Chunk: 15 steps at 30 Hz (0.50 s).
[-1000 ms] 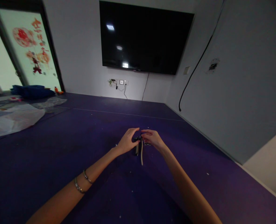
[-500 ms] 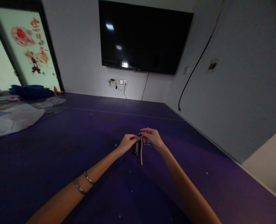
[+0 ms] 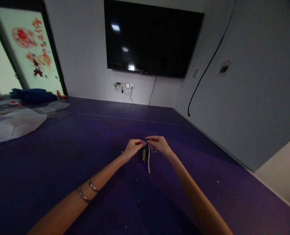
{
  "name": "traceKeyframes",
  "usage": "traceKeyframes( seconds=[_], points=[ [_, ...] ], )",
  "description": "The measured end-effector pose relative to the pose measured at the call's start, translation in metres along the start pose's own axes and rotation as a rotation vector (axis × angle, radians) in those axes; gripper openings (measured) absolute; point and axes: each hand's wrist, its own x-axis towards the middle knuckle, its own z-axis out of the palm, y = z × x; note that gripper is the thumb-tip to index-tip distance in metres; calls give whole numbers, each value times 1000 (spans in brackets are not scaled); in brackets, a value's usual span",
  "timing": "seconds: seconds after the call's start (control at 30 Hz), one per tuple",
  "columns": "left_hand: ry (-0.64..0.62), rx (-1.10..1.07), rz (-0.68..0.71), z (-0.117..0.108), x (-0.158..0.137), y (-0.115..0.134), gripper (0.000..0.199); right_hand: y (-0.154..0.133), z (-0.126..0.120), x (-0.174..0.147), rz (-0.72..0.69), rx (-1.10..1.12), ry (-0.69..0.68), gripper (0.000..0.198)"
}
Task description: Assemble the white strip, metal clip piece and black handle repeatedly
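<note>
My left hand (image 3: 134,148) and my right hand (image 3: 159,143) meet over the purple surface, thumbs and fingers pinched together around a small dark piece (image 3: 146,142). Too little of it shows between the fingertips to tell its kind. Below the fingertips are a long, thin, slightly curved cream strip (image 3: 148,160) and a shorter dark strip (image 3: 144,155) with a pale face, both like strap halves. Whether they join the dark piece is hidden. Beside them, partly under my right hand, lies a small clear packet (image 3: 154,149).
The purple surface (image 3: 98,202) carries scattered white specks. White sheeting (image 3: 17,125), clear plastic (image 3: 52,108) and a blue cloth bundle (image 3: 33,95) lie at the left. A black cable (image 3: 203,73) hangs down the right wall. A television (image 3: 152,39) is mounted ahead.
My right fingertips have shifted slightly left and lower over the dark piece. My left hand has moved slightly left. Both stay pinched, and the strips are nearly where they were.
</note>
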Motion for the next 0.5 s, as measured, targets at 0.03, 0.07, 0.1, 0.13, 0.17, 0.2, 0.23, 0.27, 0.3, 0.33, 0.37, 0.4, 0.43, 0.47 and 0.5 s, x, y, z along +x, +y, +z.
traceKeyframes(
  seconds=[0.03, 0.07, 0.1, 0.13, 0.17, 0.2, 0.23, 0.27, 0.3, 0.33, 0.37, 0.4, 0.43, 0.47, 0.5],
  points=[
    [-1, 1, -3, 0, -1, 1, 17, 0, 1, 0, -9, -14, -8, 30],
    [3, 0, -6, 1, -1, 1, 16, 1, 1, 1, -20, -28, -17, 30],
    [11, -2, -13, 1, -1, 1, 15, 1, 2, 1, -31, -44, -27, 30],
    [19, -6, -21, 1, -1, 1, 15, 1, 3, 1, -42, -61, -35, 30],
    [25, -11, -29, 1, -1, 0, 14, 1, 3, 0, -54, -79, -40, 30],
    [27, -17, -37, 1, 0, 0, 14, 1, 4, 0, -65, -97, -45, 30],
    [27, -23, -43, 1, 0, -1, 14, 1, 4, 0, -76, -112, -49, 30],
    [26, -26, -47, 1, 1, -2, 13, 0, 5, 0, -85, -120, -52, 30],
    [29, -29, -50, 1, 1, -3, 13, 0, 5, -1, -93, -120, -54, 31],
    [39, -33, -53, 1, 2, -5, 12, 0, 5, -1, -97, -110, -58, 31],
    [55, -43, -60, 0, 2, -6, 11, -1, 4, -1, -96, -94, -61, 32],
    [78, -60, -68, 0, 2, -7, 12, -1, 4, -1, -90, -75, -63, 33],
    [102, -84, -79, 0, 2, -8, 13, -1, 4, -1, -80, -55, -63, 33],
    [124, -112, -90, 0, 2, -8, 14, 0, 4, -1, -68, -36, -64, 32],
    [142, -139, -99, 0, 2, -9, 15, 1, 4, -1, -55, -17, -64, 29]
  ],
)
